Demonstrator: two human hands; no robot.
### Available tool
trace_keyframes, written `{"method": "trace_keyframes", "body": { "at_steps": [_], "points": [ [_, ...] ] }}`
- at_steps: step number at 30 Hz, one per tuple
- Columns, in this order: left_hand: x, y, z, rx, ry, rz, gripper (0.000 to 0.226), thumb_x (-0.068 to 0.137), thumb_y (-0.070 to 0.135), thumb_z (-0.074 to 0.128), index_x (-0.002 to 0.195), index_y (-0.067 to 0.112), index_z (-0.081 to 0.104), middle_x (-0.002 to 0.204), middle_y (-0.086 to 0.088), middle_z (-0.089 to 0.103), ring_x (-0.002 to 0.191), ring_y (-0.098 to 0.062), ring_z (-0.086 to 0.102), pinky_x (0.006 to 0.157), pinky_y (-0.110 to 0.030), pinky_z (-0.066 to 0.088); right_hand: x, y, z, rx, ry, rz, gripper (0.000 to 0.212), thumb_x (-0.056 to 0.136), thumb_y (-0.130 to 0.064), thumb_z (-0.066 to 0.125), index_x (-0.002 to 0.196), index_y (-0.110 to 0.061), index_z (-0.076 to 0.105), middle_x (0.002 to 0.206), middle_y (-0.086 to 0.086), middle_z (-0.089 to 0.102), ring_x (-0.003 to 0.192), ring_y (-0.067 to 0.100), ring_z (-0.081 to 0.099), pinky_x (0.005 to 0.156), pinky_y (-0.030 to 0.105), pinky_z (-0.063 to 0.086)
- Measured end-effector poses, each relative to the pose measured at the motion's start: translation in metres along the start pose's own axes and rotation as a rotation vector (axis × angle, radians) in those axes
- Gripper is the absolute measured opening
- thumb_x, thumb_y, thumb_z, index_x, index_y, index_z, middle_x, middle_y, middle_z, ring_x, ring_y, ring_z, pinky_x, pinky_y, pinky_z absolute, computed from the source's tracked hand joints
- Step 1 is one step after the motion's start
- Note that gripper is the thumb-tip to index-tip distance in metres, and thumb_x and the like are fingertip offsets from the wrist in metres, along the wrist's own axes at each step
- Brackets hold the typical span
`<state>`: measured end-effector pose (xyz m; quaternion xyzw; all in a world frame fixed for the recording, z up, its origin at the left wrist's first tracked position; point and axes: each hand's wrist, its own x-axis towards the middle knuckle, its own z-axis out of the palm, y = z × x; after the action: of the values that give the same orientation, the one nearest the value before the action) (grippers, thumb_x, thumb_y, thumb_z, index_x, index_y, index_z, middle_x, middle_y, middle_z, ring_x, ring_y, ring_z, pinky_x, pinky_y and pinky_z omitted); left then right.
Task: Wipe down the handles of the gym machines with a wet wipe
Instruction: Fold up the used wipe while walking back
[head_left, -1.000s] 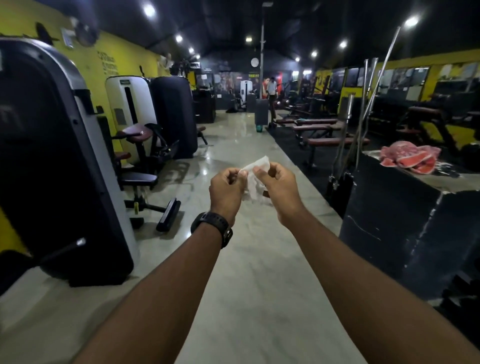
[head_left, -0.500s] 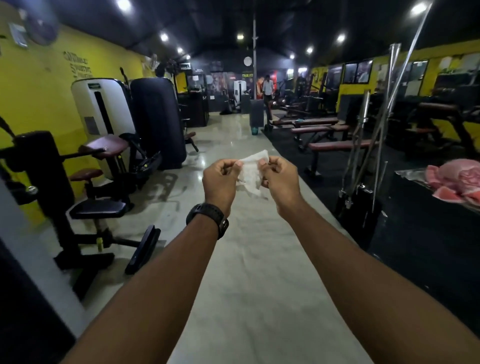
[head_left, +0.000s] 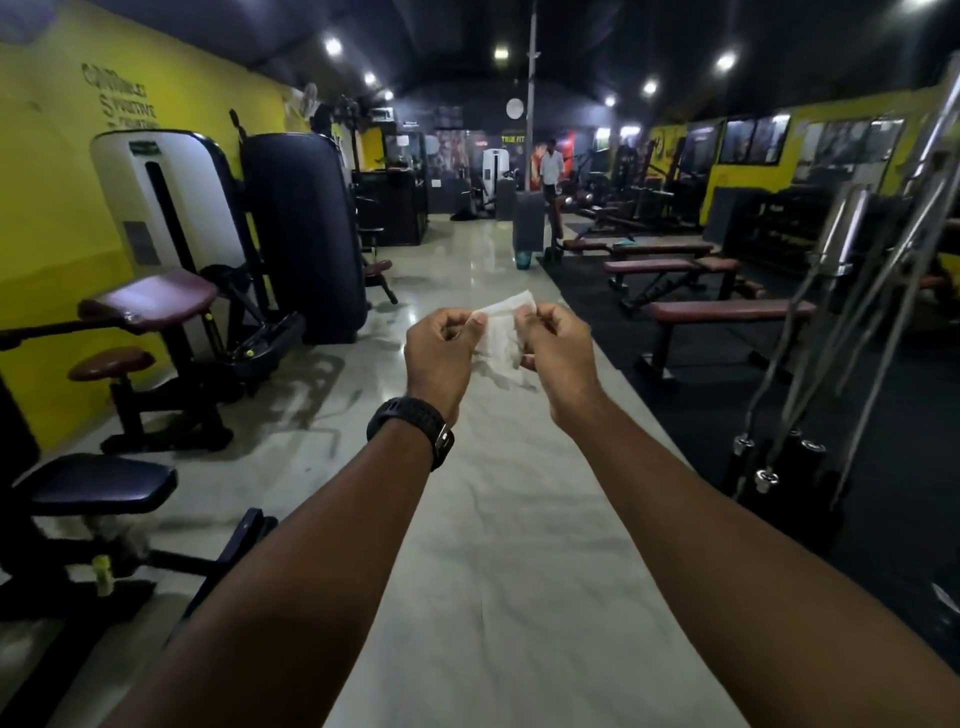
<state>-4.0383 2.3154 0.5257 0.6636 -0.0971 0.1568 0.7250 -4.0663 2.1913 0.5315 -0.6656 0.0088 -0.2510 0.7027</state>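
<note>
1. The wet wipe (head_left: 501, 338) is hanging in mid-air at the centre of the view, above the pale floor (head_left: 493, 545) of the aisle. Its top edge is running across from hand to hand and rising slightly toward the right. The rest is drooping downward in crumpled folds.
2. The left hand (head_left: 439, 353) is pinching the wipe's left upper corner, its grip clamped on the sheet between thumb and curled fingers.
3. The right hand (head_left: 558, 353) is pinching the right side, its grip likewise closed on the wipe.
4. A black watch (head_left: 410, 428) is sitting on the left wrist.
5. A white-shrouded gym machine (head_left: 171, 208) with maroon pads is standing by the yellow wall on the left, well apart from the hands.
6. Maroon benches (head_left: 727, 310) are lining the dark mat on the right, and steel bars (head_left: 831, 322) are leaning upright in a rack nearer the camera.
7. A person (head_left: 550, 169) is standing far down the aisle.
</note>
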Motion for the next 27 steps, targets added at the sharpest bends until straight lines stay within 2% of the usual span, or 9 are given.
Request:
{"method": "trace_keyframes", "body": {
  "at_steps": [3, 5, 11, 14, 18, 23, 27],
  "points": [
    [0.093, -0.039, 0.019, 0.024, -0.008, -0.016, 0.012, 0.096, 0.018, 0.067, 0.098, 0.007, 0.072, 0.086, -0.006, 0.074, 0.073, -0.015, 0.068, 0.063, -0.026, 0.053, 0.092, 0.035, 0.022, -0.006, 0.007, 0.017, 0.018, 0.100, -0.027, 0.058, 0.101, -0.012, 0.067, 0.091, 0.009, 0.073, 0.080, 0.028, 0.070, 0.078, 0.051, 0.060],
    [0.161, -0.059, 0.035, 0.054, -0.001, -0.013, 0.012, 0.096, 0.021, 0.067, 0.098, 0.010, 0.072, 0.089, -0.004, 0.075, 0.076, -0.014, 0.069, 0.064, -0.025, 0.053, 0.156, 0.052, 0.037, -0.005, 0.015, 0.026, 0.019, 0.100, -0.029, 0.058, 0.103, -0.012, 0.067, 0.094, 0.009, 0.074, 0.087, 0.027, 0.072, 0.079, 0.048, 0.061],
    [0.330, -0.131, 0.089, 0.068, -0.039, -0.017, 0.011, 0.097, 0.022, 0.066, 0.098, 0.013, 0.072, 0.090, -0.004, 0.075, 0.083, -0.020, 0.072, 0.070, -0.031, 0.059, 0.328, 0.122, 0.062, 0.009, -0.012, 0.069, 0.022, 0.098, -0.027, 0.063, 0.104, -0.006, 0.067, 0.099, 0.014, 0.073, 0.087, 0.024, 0.071, 0.077, 0.037, 0.062],
    [0.404, -0.178, 0.117, 0.069, -0.058, -0.025, 0.010, 0.097, 0.021, 0.066, 0.098, 0.012, 0.071, 0.090, -0.006, 0.074, 0.080, -0.018, 0.070, 0.068, -0.028, 0.057, 0.413, 0.171, 0.068, -0.021, 0.024, 0.069, 0.018, 0.097, -0.026, 0.063, 0.098, -0.008, 0.068, 0.094, 0.013, 0.075, 0.088, 0.027, 0.073, 0.080, 0.044, 0.062],
    [0.537, -0.255, 0.174, 0.085, -0.067, -0.034, 0.011, 0.096, 0.021, 0.067, 0.096, 0.012, 0.073, 0.089, -0.007, 0.076, 0.084, -0.027, 0.073, 0.069, -0.034, 0.059, 0.564, 0.245, 0.072, -0.039, 0.037, 0.083, 0.020, 0.096, -0.027, 0.062, 0.091, -0.009, 0.069, 0.092, 0.018, 0.073, 0.077, 0.023, 0.068, 0.079, 0.055, 0.059],
    [0.693, -0.317, 0.238, 0.097, -0.063, -0.085, 0.013, 0.096, 0.019, 0.066, 0.095, 0.007, 0.072, 0.086, -0.009, 0.075, 0.075, -0.023, 0.070, 0.063, -0.029, 0.054, 0.735, 0.300, 0.084, -0.063, 0.037, 0.117, 0.018, 0.096, -0.029, 0.062, 0.088, -0.015, 0.069, 0.087, 0.009, 0.074, 0.089, 0.032, 0.072, 0.080, 0.052, 0.060],
    [0.806, -0.367, 0.283, 0.116, -0.058, -0.075, 0.012, 0.096, 0.018, 0.066, 0.093, 0.009, 0.072, 0.086, -0.009, 0.075, 0.077, -0.024, 0.071, 0.065, -0.034, 0.059, 0.859, 0.348, 0.094, -0.087, 0.057, 0.134, 0.018, 0.095, -0.031, 0.062, 0.087, -0.017, 0.069, 0.084, 0.002, 0.074, 0.085, 0.024, 0.072, 0.079, 0.051, 0.060]
  ]
}}
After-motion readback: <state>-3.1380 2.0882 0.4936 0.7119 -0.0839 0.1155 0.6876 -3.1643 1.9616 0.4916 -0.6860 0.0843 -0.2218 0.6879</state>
